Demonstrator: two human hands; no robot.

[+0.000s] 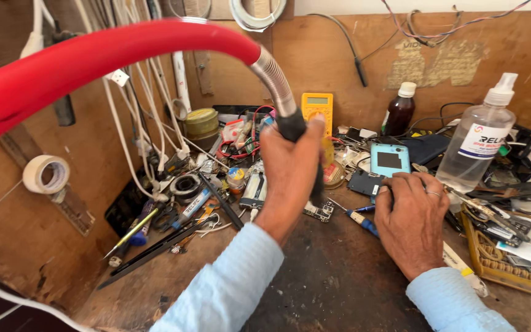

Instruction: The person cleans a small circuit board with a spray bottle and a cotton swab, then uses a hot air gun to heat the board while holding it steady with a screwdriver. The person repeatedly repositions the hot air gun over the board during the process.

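Brown wooden panels wall in a dark, worn workbench point(333, 276) heaped with small electronics. One red hose point(93, 55) sweeps across the upper left, its start cut off by the frame edge, and ends in one ribbed metal neck point(273, 77) leading to a black handle point(293, 132). Two hands work, both in light blue sleeves. The left hand point(290, 172) is clamped around that handle, upright above a small circuit board point(319, 211) on the bench; the tool's tip is hidden behind the fingers. The right hand point(413, 218) lies palm down beside it, fingers together over dark phone parts; whether it grips anything cannot be told. One clear spray bottle point(480, 144), one brown bottle point(399, 110), one yellow multimeter point(317, 107), one tape roll point(45, 174). Smaller clutter is hard to sort.
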